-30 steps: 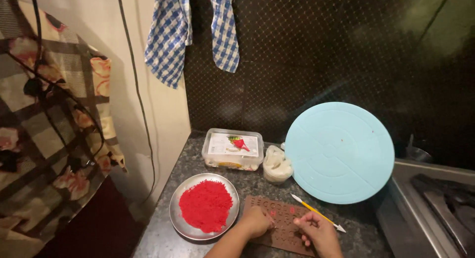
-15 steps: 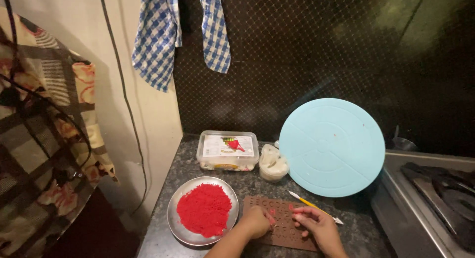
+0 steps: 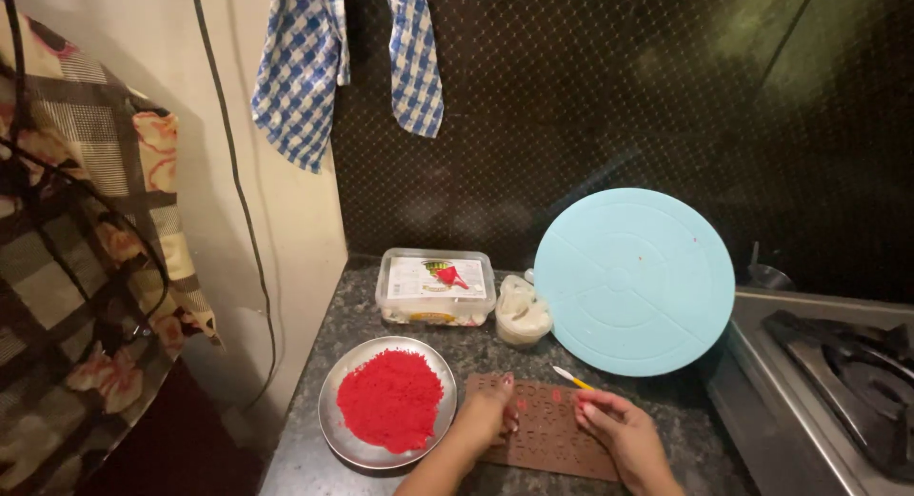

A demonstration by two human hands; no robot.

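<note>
While the blue disc (image 3: pixel 635 280) leans at the wall, the mould (image 3: pixel 549 437) lies flat on the table (image 3: pixel 495 348) beside the plate (image 3: pixel 333 410); both flat, ungripping hands, left (image 3: pixel 488 412) and right (image 3: pixel 617 429), press red bits into it, seemingly mid-filling; more paste needed

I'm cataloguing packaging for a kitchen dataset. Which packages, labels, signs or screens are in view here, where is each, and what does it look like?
Plastic tub: back of the counter, beyond the steel plate of red powder; clear, rectangular, rounded corners.
Label on the tub lid: white rectangle with a red and green picture.
Small bag: right of the tub, against the pale blue round board; clear plastic, whitish contents.
No signs or screens in view.
</note>
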